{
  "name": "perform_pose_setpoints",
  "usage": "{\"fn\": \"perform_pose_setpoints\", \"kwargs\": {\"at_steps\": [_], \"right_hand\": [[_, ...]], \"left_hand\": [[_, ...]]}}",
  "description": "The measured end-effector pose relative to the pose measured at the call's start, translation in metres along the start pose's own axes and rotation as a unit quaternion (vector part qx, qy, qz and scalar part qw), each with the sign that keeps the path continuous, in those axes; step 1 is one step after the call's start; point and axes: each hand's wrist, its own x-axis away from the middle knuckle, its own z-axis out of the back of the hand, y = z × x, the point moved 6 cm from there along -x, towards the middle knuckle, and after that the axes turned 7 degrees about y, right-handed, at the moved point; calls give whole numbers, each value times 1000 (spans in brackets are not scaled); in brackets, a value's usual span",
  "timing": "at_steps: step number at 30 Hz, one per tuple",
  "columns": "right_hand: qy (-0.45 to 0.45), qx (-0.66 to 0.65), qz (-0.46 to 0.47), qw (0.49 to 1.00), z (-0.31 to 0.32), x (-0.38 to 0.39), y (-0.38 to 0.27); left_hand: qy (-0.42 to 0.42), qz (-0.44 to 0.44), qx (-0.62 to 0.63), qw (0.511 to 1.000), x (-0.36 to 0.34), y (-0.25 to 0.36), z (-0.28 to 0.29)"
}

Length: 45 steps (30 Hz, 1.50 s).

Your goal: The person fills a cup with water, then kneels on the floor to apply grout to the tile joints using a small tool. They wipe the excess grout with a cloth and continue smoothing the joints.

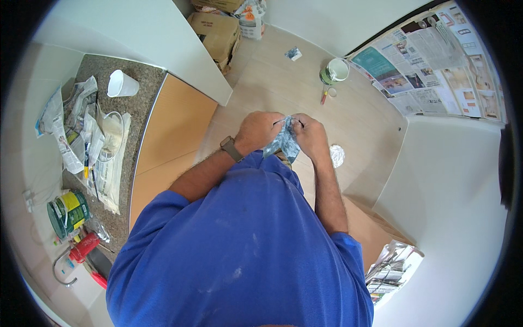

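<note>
Crumpled grey-blue paper wad (283, 143) hangs pinched between both hands at chest height, left hand (258, 131) and right hand (310, 133) each closed on its top edge. Keeping both grips near the edge and pulling evenly should spare the thin, creased sheet from tearing. Below, pale smooth floor (272, 76); leftward, a speckled stone table (139, 87) bearing a translucent plastic cup (121, 84).

Left hand (257, 131) and right hand (311, 135) gripping crumpled newspaper piece (283, 143), paint can (334, 71) on floor beyond
</note>
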Motion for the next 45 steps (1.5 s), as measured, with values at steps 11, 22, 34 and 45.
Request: {"fn": "perform_pose_setpoints", "kwargs": {"at_steps": [11, 22, 34, 45], "right_hand": [[67, 91, 104, 988, -29, 8, 8], [5, 156, 108, 982, -64, 8, 25], [60, 103, 173, 978, -43, 4, 4], [69, 157, 146, 974, -56, 0, 31]], "left_hand": [[-146, 23, 14, 989, 2, -22, -15], [-198, 12, 21, 980, -2, -33, -19], [-106, -32, -136, 985, -10, -24, -16], [-82, -4, -105, 991, 1, -25, -31]]}}
